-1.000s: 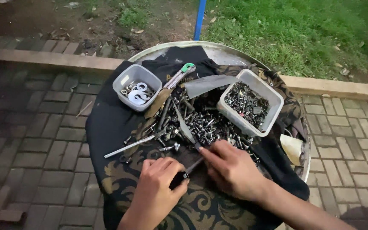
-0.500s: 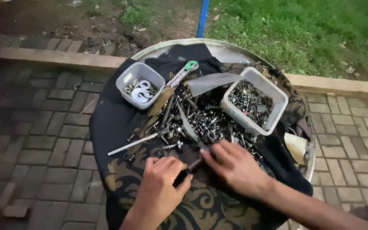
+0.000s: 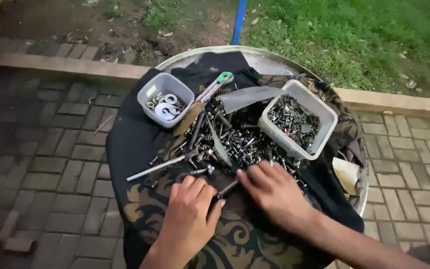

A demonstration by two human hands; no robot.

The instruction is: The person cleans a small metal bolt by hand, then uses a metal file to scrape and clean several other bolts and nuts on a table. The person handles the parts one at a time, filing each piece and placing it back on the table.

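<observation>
My left hand (image 3: 189,208) is closed around a dark-handled tool (image 3: 225,190) whose metal shaft sticks out toward the right. My right hand (image 3: 273,192) rests palm down beside it, fingertips at the near edge of a heap of loose bolts and screws (image 3: 230,139). The heap lies on a black cloth with gold pattern (image 3: 140,199) spread over a round metal tray (image 3: 269,62).
A grey tub with washers (image 3: 164,99) sits at the back left, a larger tub full of screws (image 3: 297,119) at the right. A green-tipped utility knife (image 3: 214,85) and a long metal rod (image 3: 156,168) lie on the cloth. Brick paving surrounds the tray; grass lies beyond.
My left hand has closed further over the tool handle and shifted slightly up. My right hand has moved a little forward toward the heap.
</observation>
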